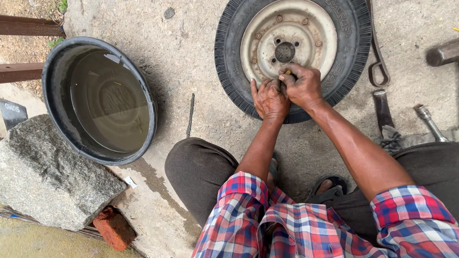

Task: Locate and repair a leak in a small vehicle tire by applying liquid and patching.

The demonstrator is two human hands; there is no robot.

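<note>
Wheel (292, 52), a small black tyre on a pale, rusty steel rim, is laid flat on the concrete ground (191, 57) straight in front of the squatting person, between the knees and the far edge of the view. Both hands are pressed together at the near side of the rim, where the tyre bead meets the steel. The right hand (302, 86) is closed around a small object, of which only a yellowish tip (288, 72) is seen above the fingers; what it is cannot be told. The left hand (269, 99) is laid against the right one with the fingers bent down on the rim edge; whether it grips anything is hidden. For this kind of fine work at the rim, the small piece is best kept steady by the supporting hand while the force is given slowly, so that it is not slipped or bent. The wheel should be kept flat and not allowed to rock. A black basin (52, 71) with murky water stands well to the left, and a metal bar (377, 52), a socket wrench (429, 122) and a hammer head (442, 53) lie to the right, near enough to be reached.
</note>
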